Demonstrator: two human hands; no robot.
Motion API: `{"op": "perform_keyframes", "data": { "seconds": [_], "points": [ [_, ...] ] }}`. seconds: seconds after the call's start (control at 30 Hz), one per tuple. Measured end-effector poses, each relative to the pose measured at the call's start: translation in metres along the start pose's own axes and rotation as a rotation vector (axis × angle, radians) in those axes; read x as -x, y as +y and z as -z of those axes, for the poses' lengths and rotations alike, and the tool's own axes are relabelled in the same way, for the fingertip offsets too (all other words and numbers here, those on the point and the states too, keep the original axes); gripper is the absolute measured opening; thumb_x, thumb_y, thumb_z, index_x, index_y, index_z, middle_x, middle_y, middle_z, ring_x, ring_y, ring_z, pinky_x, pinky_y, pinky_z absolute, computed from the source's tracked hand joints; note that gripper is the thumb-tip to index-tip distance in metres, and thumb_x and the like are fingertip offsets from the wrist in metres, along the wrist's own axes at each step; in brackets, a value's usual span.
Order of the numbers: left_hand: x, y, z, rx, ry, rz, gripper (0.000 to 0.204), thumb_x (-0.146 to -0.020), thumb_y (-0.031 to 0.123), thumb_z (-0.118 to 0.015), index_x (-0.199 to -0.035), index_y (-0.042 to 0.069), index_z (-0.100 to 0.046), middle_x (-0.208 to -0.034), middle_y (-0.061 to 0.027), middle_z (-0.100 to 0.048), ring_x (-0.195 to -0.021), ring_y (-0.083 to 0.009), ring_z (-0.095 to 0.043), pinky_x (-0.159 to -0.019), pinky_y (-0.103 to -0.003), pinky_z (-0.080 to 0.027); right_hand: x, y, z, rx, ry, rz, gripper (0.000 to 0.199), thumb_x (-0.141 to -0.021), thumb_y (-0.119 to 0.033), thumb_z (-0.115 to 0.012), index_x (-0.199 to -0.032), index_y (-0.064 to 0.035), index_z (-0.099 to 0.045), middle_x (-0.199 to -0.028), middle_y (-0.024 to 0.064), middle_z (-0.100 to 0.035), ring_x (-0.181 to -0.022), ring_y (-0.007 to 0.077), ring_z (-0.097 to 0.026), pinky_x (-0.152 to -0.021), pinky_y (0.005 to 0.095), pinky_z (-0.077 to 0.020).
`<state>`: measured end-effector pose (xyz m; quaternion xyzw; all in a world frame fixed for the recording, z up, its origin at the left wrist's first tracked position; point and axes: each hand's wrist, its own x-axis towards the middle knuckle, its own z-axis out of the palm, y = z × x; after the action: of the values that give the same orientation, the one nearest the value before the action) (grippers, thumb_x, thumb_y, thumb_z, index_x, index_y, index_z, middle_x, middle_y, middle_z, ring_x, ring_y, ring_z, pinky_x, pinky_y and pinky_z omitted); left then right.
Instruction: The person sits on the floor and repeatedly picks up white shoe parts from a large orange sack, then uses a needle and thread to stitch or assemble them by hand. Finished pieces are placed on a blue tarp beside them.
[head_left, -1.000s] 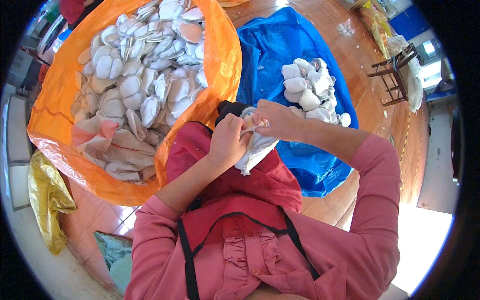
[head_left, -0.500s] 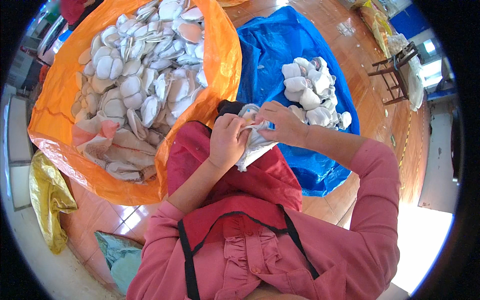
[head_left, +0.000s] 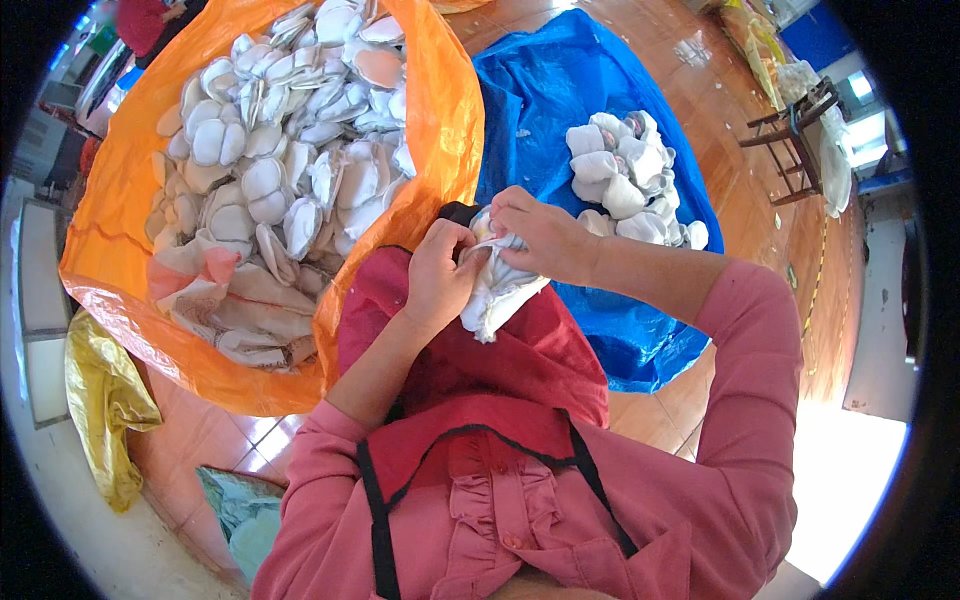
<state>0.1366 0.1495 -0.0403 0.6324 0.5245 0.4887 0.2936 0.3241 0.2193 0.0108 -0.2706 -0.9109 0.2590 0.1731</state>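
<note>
Over my lap I hold a white cloth bundle [head_left: 500,298], soft and folded, with a fuzzy lower end. On its left side my left hand [head_left: 438,280] is closed, thumb and fingers pinching the cloth near its upper edge. My right hand [head_left: 548,238] is also closed, its bent fingers gripping the upper right of the bundle. Both hands meet at the opening or fold there; the fingertips partly hide it. Dark red apron cloth [head_left: 470,370] lies beneath the bundle. A small black thing [head_left: 458,213] shows just beyond my hands.
At the left stands a large orange sack [head_left: 445,110] full of flat, rounded white cloth pieces [head_left: 265,185]. A blue sack [head_left: 530,90] lies at the right, with several white bundles [head_left: 625,185] on it. Further off are a wooden stool [head_left: 795,140] and a yellow bag [head_left: 100,400].
My right hand has shifted slightly up and left, closer to my left hand. The blue and white patch at the bundle's top has gone from sight under folded cloth and fingers.
</note>
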Motion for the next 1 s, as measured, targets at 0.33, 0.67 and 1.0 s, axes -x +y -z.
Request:
{"op": "perform_keyframes", "data": {
  "seconds": [0.33,0.67,1.0],
  "points": [
    [0.004,-0.005,-0.002,0.073,0.1,0.062,0.017,-0.078,0.002,-0.072,-0.085,0.002,-0.056,-0.083,-0.011,-0.054,-0.073,-0.0256,-0.055,-0.065,-0.034,-0.044,-0.019,-0.003,0.001,0.087,-0.093,-0.009,0.02,-0.079,-0.014,-0.067,-0.094,-0.0042,-0.057,-0.095,0.0135,-0.056,-0.09,0.033,-0.06,-0.077,0.0408,-0.0509],
    [0.015,-0.009,0.001,0.221,0.115,0.053,0.02,-0.074,-0.002,-0.073,-0.084,0.003,-0.057,-0.083,-0.0081,-0.054,-0.077,-0.0215,-0.054,-0.069,-0.03,-0.044,-0.019,-0.007,-0.003,0.084,-0.075,-0.009,0.019,-0.08,-0.017,-0.066,-0.094,-0.0064,-0.058,-0.095,0.0117,-0.057,-0.09,0.0319,-0.06,-0.077,0.0416,-0.0502],
    [0.012,-0.003,0.013,0.017,-0.034,0.124,0.029,-0.073,0.0,-0.07,-0.096,0.002,-0.052,-0.091,-0.0096,-0.051,-0.084,-0.0228,-0.054,-0.076,-0.032,-0.046,-0.026,-0.001,-0.004,0.054,-0.118,-0.003,0.019,-0.081,-0.017,-0.068,-0.093,-0.0055,-0.059,-0.093,0.0115,-0.056,-0.09,0.0322,-0.059,-0.074,0.0412,-0.0489]
  ]
}}
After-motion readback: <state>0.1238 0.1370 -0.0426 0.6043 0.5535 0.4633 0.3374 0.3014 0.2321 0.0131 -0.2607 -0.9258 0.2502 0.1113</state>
